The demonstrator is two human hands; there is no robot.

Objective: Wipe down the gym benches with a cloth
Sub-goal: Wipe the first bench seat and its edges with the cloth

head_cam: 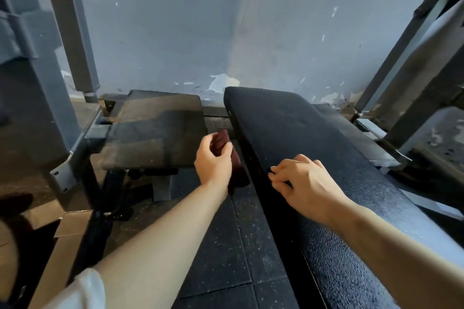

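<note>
The left hand (213, 162) holds a dark red cloth (234, 158) — the fingers and thumb curl round its top, and the rest hangs down in the gap between two benches. The cloth is just beside the long black bench (313, 138) on the right but I cannot tell if it touches the side. The right hand (303, 183) rests on the near edge of that padded surface with its fingers bent; it seems to hold nothing, though the fingertips are tucked under and hard to see.

On the left stands a smaller padded bench (155, 133), dusty and grey on top. Below is a dark speckled floor (226, 246), and behind is a blue wall (175, 32) with chipped paint.

The step in hand looks like getting the cloth ready to wipe. To do it well, the cloth should be opened out flat, not kept in a bunch, so more of it meets the pad. Then it should go on top of the surface and slide in long, straight strokes from the far end to the near end — pressing down evenly. The right hand can steady the bench edge. The sides need a wipe too.
</note>
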